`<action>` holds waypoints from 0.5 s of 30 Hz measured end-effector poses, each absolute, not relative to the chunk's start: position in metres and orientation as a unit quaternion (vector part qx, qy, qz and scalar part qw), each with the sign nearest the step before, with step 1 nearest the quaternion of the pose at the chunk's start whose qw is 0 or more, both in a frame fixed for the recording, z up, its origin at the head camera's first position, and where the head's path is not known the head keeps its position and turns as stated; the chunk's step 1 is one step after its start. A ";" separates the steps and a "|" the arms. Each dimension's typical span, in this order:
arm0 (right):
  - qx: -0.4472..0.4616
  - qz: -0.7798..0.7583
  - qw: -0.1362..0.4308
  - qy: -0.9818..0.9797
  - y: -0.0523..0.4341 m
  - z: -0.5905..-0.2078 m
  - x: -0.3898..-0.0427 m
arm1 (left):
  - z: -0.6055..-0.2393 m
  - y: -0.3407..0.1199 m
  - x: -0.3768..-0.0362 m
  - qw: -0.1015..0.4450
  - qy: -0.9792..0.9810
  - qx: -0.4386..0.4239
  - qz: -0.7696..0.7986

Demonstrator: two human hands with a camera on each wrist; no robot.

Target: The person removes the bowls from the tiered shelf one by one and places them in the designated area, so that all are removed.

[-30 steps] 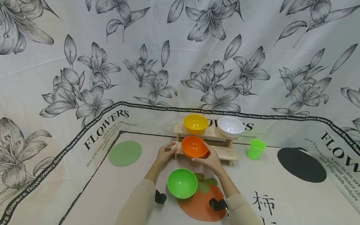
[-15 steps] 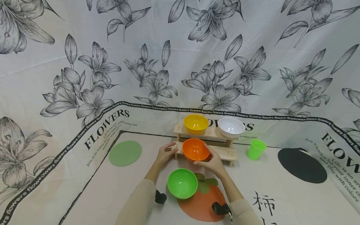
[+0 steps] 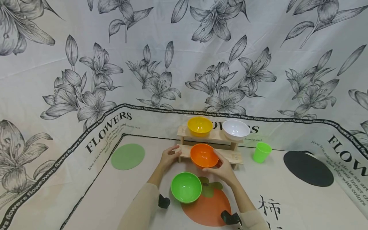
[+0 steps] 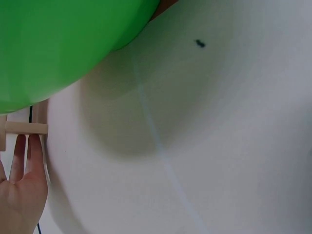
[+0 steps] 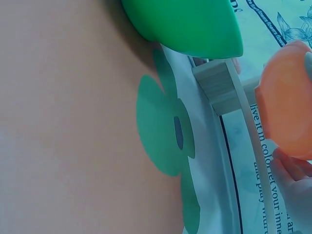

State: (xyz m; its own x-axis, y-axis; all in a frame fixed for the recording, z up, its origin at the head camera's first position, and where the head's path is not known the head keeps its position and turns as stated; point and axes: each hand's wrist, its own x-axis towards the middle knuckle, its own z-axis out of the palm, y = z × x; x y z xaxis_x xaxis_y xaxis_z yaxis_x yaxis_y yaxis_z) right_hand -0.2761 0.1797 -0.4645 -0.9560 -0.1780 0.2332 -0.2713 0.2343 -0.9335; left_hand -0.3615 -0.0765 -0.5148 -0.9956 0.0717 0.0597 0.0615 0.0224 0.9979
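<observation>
Orange bowl (image 3: 203, 155), empty, gripped in right hand (image 3: 222, 169) fingers; left hand (image 3: 169, 156) fingers flat.

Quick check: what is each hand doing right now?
Left hand: open, fingers resting on the wooden shelf.
Right hand: holding the orange bowl.

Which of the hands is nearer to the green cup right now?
The right. The right hand grips the orange bowl, left of the green cup. The left hand rests on the wooden shelf's far end, farther away.
</observation>
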 end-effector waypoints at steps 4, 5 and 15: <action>0.144 0.597 0.036 -0.788 0.185 -0.464 -0.272 | -0.516 -0.076 -0.361 0.001 0.719 0.048 0.693; 0.145 0.595 0.035 -0.790 0.186 -0.464 -0.270 | -0.516 -0.076 -0.361 0.001 0.718 0.046 0.695; 0.139 0.601 0.033 -0.787 0.193 -0.469 -0.261 | -0.507 -0.075 -0.356 0.015 0.700 0.040 0.712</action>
State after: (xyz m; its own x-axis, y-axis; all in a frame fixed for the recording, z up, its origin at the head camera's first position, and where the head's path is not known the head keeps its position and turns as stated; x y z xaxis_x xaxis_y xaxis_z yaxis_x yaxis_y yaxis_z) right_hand -0.2607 0.1932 -0.4692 -0.9593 -0.1786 0.2185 -0.2578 0.2395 -0.9360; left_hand -0.3559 -0.0748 -0.5067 -0.9964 0.0767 0.0365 0.0352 -0.0182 0.9992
